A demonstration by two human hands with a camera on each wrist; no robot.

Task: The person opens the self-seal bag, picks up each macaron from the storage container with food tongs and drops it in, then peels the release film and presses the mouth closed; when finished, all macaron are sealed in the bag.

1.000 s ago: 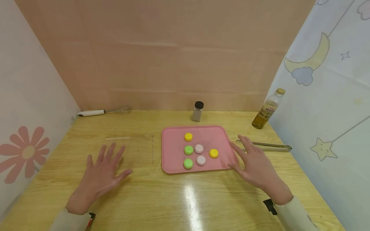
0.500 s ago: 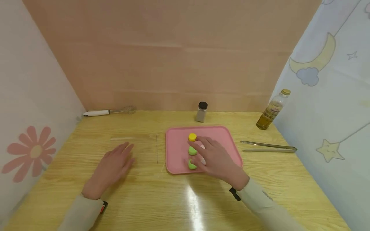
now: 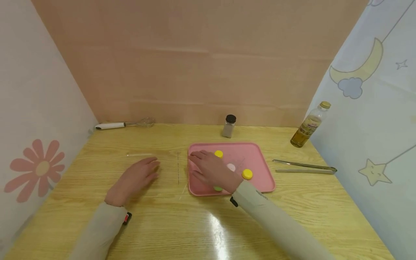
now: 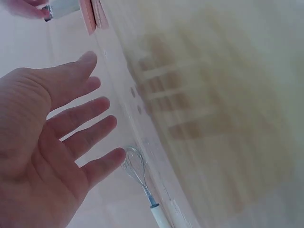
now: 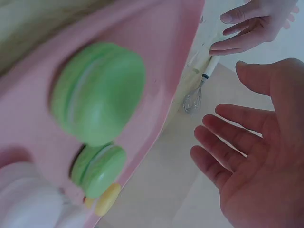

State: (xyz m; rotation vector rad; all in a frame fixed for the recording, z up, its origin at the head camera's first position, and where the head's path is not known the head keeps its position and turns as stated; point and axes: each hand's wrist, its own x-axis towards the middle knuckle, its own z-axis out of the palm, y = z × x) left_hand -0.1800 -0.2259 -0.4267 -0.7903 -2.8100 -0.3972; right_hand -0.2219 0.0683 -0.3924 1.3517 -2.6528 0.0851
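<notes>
My right hand (image 3: 216, 169) is above the left part of a pink tray (image 3: 264, 182), fingers loosely extended and holding nothing. Macarons lie on the tray: a yellow one (image 3: 219, 154) at the back, another yellow macaron (image 3: 247, 174) to the right, and a pale pink macaron (image 3: 231, 167) between them. Two green macarons, the larger-looking one (image 5: 102, 95) nearest the camera, show in the right wrist view; the hand covers much of them in the head view. My left hand (image 3: 134, 180) hovers over the wooden table left of the tray, fingers spread in the left wrist view, holding nothing.
Tongs (image 3: 305, 165) lie right of the tray. An oil bottle (image 3: 307, 128) stands at the back right, and a small black-capped jar (image 3: 229, 126) behind the tray. A whisk (image 3: 125, 124) lies at the back left. A dotted line (image 3: 178, 168) marks the surface left of the tray.
My right hand has swept left from the tray's right edge across the macarons to its left part. My left hand has shifted slightly right. The macarons still in sight keep their places on the tray.
</notes>
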